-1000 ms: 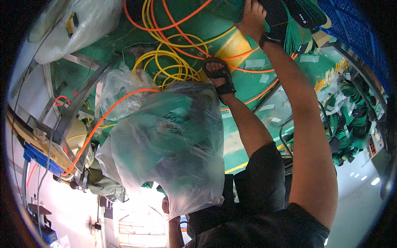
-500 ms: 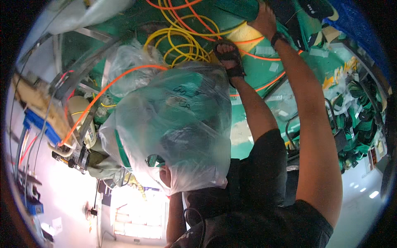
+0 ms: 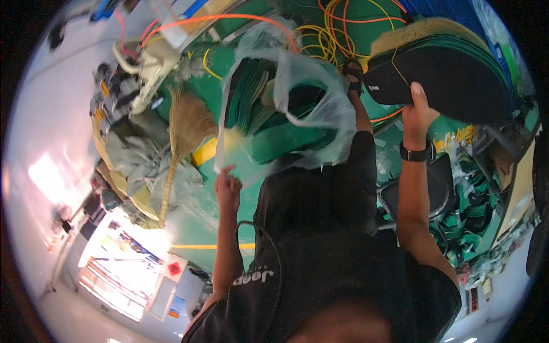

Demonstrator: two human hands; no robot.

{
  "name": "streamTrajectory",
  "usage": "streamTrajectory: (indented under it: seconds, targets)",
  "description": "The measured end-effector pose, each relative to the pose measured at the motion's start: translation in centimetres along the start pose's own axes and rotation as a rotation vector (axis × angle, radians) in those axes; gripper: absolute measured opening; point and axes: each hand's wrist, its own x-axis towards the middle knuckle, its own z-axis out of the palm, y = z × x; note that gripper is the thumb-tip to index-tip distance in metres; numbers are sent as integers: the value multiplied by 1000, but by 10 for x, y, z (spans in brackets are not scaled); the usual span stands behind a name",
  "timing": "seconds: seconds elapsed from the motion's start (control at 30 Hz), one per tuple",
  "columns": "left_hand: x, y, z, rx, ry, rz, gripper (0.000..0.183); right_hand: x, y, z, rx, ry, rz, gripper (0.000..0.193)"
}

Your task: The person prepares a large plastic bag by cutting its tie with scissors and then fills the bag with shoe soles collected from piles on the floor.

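My right hand (image 3: 420, 117) grips a thick bundle of shoe insoles (image 3: 440, 77), black on the face with green layered edges, tied with a thin band. The thumb presses on the black face. The bundle is held up at the right. A clear plastic bag (image 3: 343, 123) stands with its mouth spread in front of my legs. More insole bundles (image 3: 246, 94) lie inside it, some on edge and one flat with its green side showing. My left hand (image 3: 227, 188) is closed on the near left rim of the bag.
A straw broom (image 3: 191, 123) leans left of the bag, beside grey sacking (image 3: 134, 151). Yellow hoses (image 3: 320, 43) coil on the green floor behind. An orange hose (image 3: 229, 17) arches over the far left. A black chair (image 3: 440, 183) and heaped green pieces (image 3: 477, 214) are at the right.
The right hand has lifted the insole bundle from the floor at the far right. The bag, earlier seen from its closed side, now shows its open mouth. The view has swung.
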Motion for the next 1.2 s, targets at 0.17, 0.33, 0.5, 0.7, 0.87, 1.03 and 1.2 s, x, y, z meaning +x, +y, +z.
streamTrajectory:
  seconds: [0.17,0.33,0.5,0.7,0.87,1.03,1.2]
  targets:
    - [7,-4,17,-170,-192,177,37,-93,-50,112,-203,-698,16,91]
    - [1,-9,10,-367,-142,207,38,-173,23,158,-378,-1276,368,101]
    - [-11,-31,-7,-326,-94,190,40,-179,89,139,-503,-1480,812,98]
    - [-25,-49,-11,-350,-69,193,39,-156,72,112,-658,-1230,599,80]
    - [-30,-51,-12,-339,-5,161,40,-171,65,53,-889,-924,-237,64]
    - [-32,-46,-2,-251,14,130,39,-133,62,65,-1150,-666,-422,61]
    - [-37,-50,4,-228,27,130,37,-107,82,53,-836,-873,-239,66]
